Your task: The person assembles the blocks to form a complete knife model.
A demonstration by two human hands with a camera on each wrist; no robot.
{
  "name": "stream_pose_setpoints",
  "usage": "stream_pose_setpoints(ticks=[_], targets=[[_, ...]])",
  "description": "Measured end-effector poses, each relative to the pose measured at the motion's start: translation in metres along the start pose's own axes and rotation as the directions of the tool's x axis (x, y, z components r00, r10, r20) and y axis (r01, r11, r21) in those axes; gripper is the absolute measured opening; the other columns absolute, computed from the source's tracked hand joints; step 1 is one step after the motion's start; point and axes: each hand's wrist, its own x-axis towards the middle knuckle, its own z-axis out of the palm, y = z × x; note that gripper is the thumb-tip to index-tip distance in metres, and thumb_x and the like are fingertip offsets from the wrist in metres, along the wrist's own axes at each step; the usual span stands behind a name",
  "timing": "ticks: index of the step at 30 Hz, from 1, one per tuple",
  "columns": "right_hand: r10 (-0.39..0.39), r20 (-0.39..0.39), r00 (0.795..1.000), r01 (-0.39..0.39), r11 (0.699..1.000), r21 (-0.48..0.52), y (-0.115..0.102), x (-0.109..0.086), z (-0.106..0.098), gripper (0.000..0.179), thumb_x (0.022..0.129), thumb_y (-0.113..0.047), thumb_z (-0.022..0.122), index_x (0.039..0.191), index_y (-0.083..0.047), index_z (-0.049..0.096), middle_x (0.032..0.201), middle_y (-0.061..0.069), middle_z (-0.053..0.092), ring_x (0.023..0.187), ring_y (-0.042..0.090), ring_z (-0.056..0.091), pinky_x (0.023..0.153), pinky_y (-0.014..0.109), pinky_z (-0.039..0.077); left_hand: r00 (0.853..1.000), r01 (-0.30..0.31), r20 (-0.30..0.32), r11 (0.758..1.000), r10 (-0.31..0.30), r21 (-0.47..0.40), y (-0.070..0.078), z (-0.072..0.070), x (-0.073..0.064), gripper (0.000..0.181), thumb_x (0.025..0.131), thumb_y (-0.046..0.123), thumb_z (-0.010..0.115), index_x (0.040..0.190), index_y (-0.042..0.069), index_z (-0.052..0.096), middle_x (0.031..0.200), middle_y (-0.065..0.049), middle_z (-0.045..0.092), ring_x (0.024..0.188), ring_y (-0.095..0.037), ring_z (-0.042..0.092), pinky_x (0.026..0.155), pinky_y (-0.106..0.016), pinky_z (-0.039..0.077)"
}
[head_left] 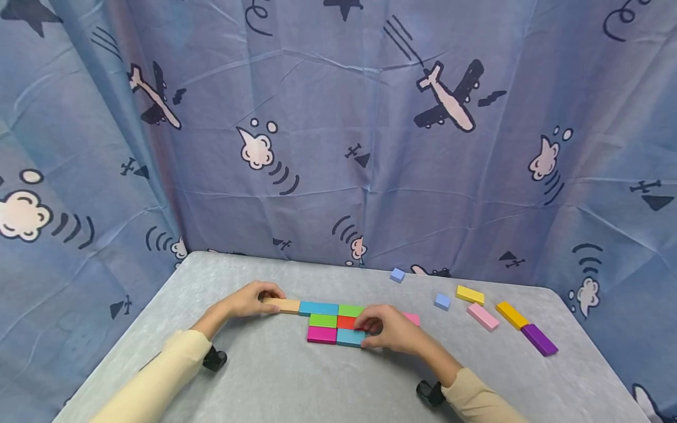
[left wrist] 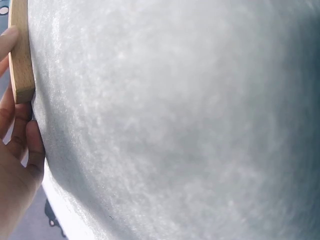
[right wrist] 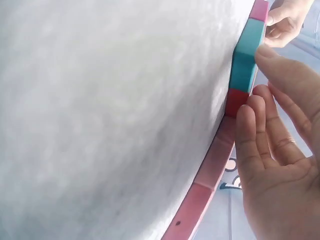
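On a mottled tabletop [head_left: 254, 382], left grip [head_left: 250, 301] pinches wooden block [head_left: 287, 306], right grip [head_left: 392, 330] blue block [head_left: 349, 337].

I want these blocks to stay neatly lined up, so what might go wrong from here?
The left hand grips the wooden block at the row's left end; an inward push might shift the blue block beside it.

The right hand is at the right end of the lower group; a bump could skew the red block.

The small pale-blue block near the table's far edge might fall if knocked.
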Motion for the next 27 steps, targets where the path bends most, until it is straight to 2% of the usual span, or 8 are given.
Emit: stream_pose_setpoints(ticks=[9,18,27], targets=[[0.031,0.001,1.000,-0.031,1.000,0.001,0.0019,0.0001,-0.0005,0.027,0.079,-0.002,0.088,0.103,-0.006,0.075,0.100,0.002,0.070,0.089,0.022,0.066,0.080,0.033,0.055,1.000,0.010,0.002,1.000,-0.010,-0.002,-0.0005,0.0004,-0.0006,0.021,0.093,0.013,0.077,0.113,0.007,0.073,0.103,0.002,0.069,0.092,-0.017,0.058,0.085,-0.037,0.046],[0.019,-0.013,1.000,-0.019,1.000,-0.005,0.0022,0.0007,-0.0012,0.027,0.078,-0.003,0.089,0.101,-0.005,0.075,0.098,0.002,0.070,0.087,0.021,0.066,0.079,0.032,0.055,1.000,0.006,0.005,1.000,-0.006,-0.010,0.0004,-0.0005,-0.0004,0.021,0.093,0.014,0.077,0.113,0.007,0.073,0.103,0.001,0.069,0.092,-0.018,0.058,0.084,-0.037,0.046],[0.016,-0.017,1.000,-0.015,0.999,0.032,0.0062,-0.0065,-0.0086,0.027,0.081,-0.009,0.088,0.104,-0.006,0.074,0.100,0.003,0.070,0.091,0.027,0.066,0.082,0.037,0.055,1.000,-0.002,-0.002,1.000,0.002,0.000,0.0006,-0.0006,-0.0003,0.021,0.093,0.014,0.077,0.113,0.007,0.073,0.103,0.002,0.069,0.092,-0.018,0.058,0.085,-0.038,0.046]])
